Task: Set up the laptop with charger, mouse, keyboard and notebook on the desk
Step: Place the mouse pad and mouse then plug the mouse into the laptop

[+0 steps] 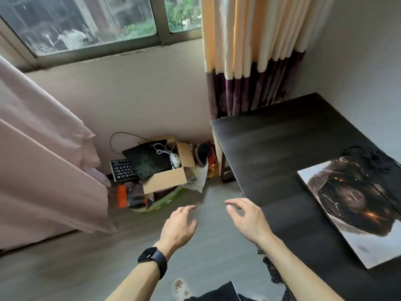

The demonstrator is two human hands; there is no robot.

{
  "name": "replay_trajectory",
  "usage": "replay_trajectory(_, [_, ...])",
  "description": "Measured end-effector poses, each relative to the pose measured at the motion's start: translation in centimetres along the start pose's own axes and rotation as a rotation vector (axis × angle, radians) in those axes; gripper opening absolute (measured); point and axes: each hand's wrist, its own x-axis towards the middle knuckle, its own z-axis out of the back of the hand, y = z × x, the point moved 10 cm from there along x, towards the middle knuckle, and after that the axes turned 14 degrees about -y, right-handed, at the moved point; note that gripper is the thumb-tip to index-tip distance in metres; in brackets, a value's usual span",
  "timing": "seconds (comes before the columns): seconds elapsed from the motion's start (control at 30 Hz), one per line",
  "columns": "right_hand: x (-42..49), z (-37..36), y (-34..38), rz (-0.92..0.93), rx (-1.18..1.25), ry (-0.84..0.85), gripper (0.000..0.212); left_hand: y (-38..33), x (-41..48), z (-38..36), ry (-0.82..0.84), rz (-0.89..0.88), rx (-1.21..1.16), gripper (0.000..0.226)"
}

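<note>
View from my head camera. Both hands hang above the floor, holding nothing: my left hand [179, 224], with a watch [152, 258] at the wrist, has relaxed, extended fingers; my right hand [245, 218] has its fingers spread and slightly bent at the desk [282, 148] edge. The closed laptop [351, 205] lies on the desk, with a black cable [368, 157] just behind it. The white mouse [175, 160] sits in a cardboard box [171, 177] below the window. The keyboard [123, 169] lies just beside the box.
</note>
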Motion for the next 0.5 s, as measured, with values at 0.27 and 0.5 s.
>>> replay_trajectory(0.27, [-0.1,-13.0,9.1,-0.006,0.069,0.141,0.015,14.0,2.0,7.6,-0.1,0.141,-0.076,0.049])
replay_trajectory(0.5, [2.9,-21.9,12.7,-0.057,0.053,0.281,0.027,21.2,5.6,11.8,-0.165,0.276,-0.185,0.045])
